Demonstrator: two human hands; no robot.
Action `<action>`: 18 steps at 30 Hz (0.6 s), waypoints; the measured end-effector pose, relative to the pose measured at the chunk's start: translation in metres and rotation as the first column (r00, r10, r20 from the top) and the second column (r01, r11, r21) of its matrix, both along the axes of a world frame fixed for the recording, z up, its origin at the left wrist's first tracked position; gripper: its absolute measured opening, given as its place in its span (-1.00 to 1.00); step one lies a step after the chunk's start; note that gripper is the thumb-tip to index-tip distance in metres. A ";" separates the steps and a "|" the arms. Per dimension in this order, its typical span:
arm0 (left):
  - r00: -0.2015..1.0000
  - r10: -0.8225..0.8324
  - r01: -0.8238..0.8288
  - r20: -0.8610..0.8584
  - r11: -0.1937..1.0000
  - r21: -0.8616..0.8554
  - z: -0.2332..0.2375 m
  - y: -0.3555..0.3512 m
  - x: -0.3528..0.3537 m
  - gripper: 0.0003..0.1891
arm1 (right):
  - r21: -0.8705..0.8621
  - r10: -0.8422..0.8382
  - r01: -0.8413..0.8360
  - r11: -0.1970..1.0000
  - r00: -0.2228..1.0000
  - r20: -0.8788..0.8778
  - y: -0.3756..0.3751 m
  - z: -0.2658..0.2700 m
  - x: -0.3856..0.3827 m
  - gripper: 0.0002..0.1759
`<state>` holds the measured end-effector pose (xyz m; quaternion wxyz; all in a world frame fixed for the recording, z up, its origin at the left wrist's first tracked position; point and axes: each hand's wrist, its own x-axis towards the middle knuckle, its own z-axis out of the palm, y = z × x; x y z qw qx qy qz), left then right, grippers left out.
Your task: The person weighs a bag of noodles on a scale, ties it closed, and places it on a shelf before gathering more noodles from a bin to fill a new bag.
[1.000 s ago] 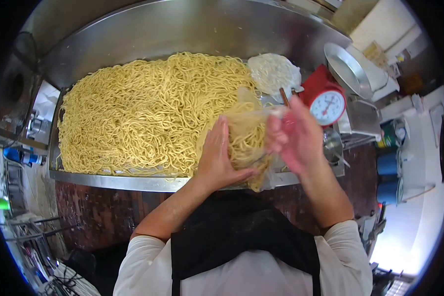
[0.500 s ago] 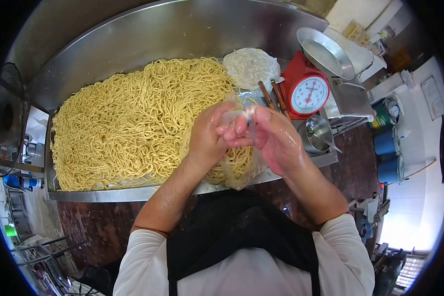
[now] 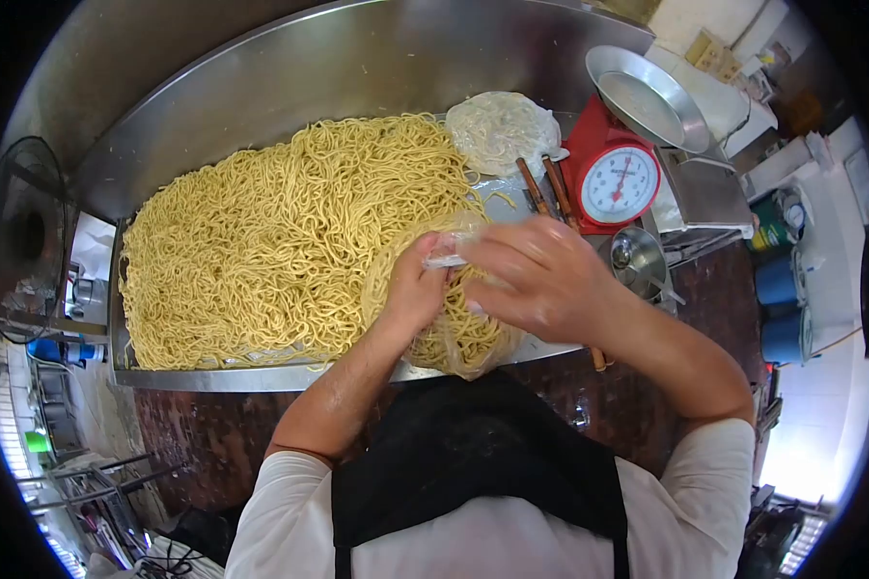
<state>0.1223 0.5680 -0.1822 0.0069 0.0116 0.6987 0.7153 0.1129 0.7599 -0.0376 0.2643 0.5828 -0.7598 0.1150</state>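
Yellow noodles (image 3: 261,251) lie in a wide heap across the metal tray (image 3: 232,379). At the tray's front edge sits a clear plastic bag of noodles (image 3: 468,338), its gathered top upward. My left hand (image 3: 420,289) is closed on the twisted neck of that bag. Just right of the neck is my right hand (image 3: 540,275), its fingers curled and blurred by motion; whether they pinch anything is hidden. Behind the hands rests another knotted clear bag (image 3: 502,132), with wooden-handled tools (image 3: 547,193) beside it.
A red dial scale (image 3: 616,183) with a metal pan (image 3: 647,96) stands at the back right. In front of it is a metal pot (image 3: 635,262) with a ladle. A fan (image 3: 24,241) stands at far left, blue buckets (image 3: 782,309) at far right.
My right hand has moved from an open, upright pose against the left hand to a curled one right of the bag's neck. The view has shifted slightly.
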 end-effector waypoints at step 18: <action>0.890 -0.033 -0.266 -0.454 0.773 -0.577 0.019 0.003 0.017 -0.61 | 0.013 -0.295 0.468 0.884 0.534 0.792 -0.008 -0.075 -0.018 -0.70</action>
